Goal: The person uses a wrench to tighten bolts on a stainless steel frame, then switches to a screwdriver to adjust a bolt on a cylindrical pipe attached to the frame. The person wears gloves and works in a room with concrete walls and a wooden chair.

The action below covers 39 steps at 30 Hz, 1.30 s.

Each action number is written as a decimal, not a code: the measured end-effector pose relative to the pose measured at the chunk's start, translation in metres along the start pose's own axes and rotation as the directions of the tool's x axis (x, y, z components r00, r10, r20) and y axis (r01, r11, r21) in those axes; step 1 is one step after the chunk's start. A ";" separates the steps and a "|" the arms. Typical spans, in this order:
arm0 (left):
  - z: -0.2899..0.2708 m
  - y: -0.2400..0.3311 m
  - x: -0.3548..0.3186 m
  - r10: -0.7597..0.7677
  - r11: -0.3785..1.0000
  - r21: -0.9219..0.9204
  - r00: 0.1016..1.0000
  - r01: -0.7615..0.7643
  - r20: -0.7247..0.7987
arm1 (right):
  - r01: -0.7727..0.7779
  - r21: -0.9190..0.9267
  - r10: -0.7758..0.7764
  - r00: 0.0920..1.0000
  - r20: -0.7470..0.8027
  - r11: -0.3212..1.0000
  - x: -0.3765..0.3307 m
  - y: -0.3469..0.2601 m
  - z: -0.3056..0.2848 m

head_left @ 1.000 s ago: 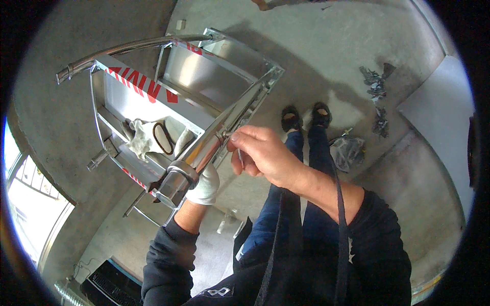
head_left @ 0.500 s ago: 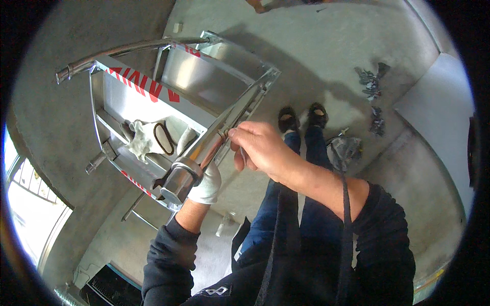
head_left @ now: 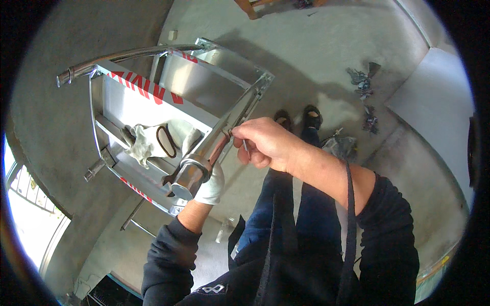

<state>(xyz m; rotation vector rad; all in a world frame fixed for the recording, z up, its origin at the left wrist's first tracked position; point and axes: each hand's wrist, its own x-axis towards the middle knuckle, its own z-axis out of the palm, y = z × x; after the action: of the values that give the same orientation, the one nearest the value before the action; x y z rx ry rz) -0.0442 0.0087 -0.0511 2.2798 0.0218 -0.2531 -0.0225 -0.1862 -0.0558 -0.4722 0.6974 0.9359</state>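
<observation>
A shiny metal frame [head_left: 194, 109] with shelf-like panels and red-and-white tape stands in front of me at the left. Along its near side runs a thick chrome tube [head_left: 203, 158], its capped round end toward me. My left hand [head_left: 212, 186], in a white glove, is closed round this tube from beneath; its fingers are mostly hidden. My bare right hand [head_left: 265, 145] is closed in a pinch against the tube's farther part, with a thin metal rod [head_left: 245, 146] showing between the fingers. A loose white work glove [head_left: 150, 142] with a dark-edged cuff lies on the frame's panel.
A curved chrome rail [head_left: 127, 52] spans the frame's far side. Crumpled dark scraps [head_left: 363, 84] and a clear plastic bag [head_left: 341, 148] lie on the concrete floor at the right. A large pale panel [head_left: 434, 107] is farther right; a black box [head_left: 112, 290] sits at lower left.
The view has shifted slightly. The tube's near end and my left hand sit a little farther right. My right hand stays at the same part of the tube, its fingers slightly turned.
</observation>
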 end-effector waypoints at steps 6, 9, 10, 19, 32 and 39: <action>-0.005 -0.016 0.001 0.123 0.982 0.133 0.989 -0.133 0.086 | -0.069 0.095 0.070 0.997 -0.011 0.993 -0.002 -0.001 0.001; -0.006 -0.014 0.000 0.093 0.994 0.054 0.992 -0.098 0.086 | -0.031 0.074 0.032 0.999 -0.009 0.997 -0.002 0.002 -0.001; -0.006 -0.013 -0.001 0.078 0.997 0.011 0.994 -0.079 0.080 | -0.014 0.059 0.014 1.000 -0.003 0.998 -0.002 0.003 -0.002; -0.004 -0.005 0.001 0.142 0.986 0.074 0.988 -0.147 0.063 | 0.215 -0.321 -0.268 0.955 -0.128 0.922 -0.006 0.006 0.010; -0.005 -0.019 0.000 0.050 0.997 0.054 0.998 -0.048 -0.031 | -0.024 0.043 0.027 0.997 -0.074 0.999 0.000 -0.002 0.008; -0.005 0.000 0.001 -0.060 0.998 -0.032 0.996 0.062 0.071 | -0.052 0.215 0.053 0.999 0.000 0.975 0.004 0.006 0.009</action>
<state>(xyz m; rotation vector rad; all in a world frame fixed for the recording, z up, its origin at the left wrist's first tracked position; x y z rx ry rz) -0.0421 0.0127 -0.0483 2.2375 0.0589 -0.3624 -0.0228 -0.1750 -0.0528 -0.2660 0.8093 0.8975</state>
